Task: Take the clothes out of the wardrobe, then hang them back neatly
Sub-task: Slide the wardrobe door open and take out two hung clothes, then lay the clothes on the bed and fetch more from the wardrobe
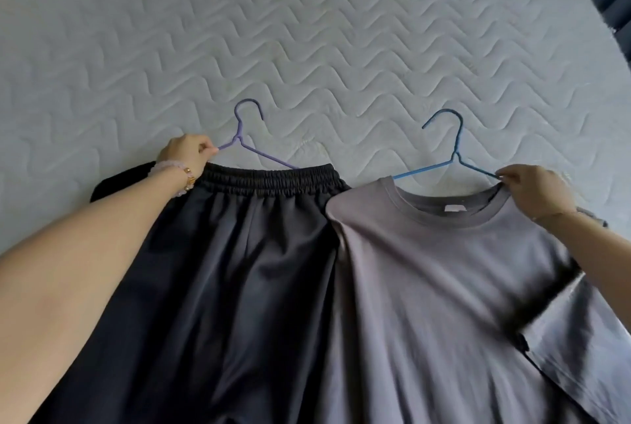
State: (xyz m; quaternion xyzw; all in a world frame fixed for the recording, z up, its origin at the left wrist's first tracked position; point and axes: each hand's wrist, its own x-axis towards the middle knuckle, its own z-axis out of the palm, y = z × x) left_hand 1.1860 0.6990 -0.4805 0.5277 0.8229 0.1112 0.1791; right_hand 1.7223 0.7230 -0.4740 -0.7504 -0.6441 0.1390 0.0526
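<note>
Two garments fill the near part of the view, spread flat on a quilted mattress (307, 31) that reaches well beyond both hands. Under the left forearm lies a dark satin skirt (218, 270) with a gathered elastic waistband, its glossy cloth falling in loose folds; it looks light and slippery, likely to slide off a thin wire unless the waistband is seated well. Under the right forearm lies a grey T-shirt (444, 287), soft and limp, its ribbed collar just inside the right hand, its near edge touching the skirt's edge.

A purple wire hanger (240, 136) sits partly inside the skirt's waistband, hook pointing away from the left hand. A blue wire hanger (454, 150) runs through the shirt's collar, hook likewise pointing away from the right hand. Both look thin, stiff and light.

Pinching the near arm of the purple hanger just above the waistband is the left hand (186, 153), a pale bead bracelet (176, 177) on its wrist. Nipped closed at the far end of the blue hanger's arm, where it meets the collar, is the right hand (536, 191).

Judging by this, both pieces are out of the wardrobe; lifting each by the stiff hook or neck would carry the limp cloth best.
</note>
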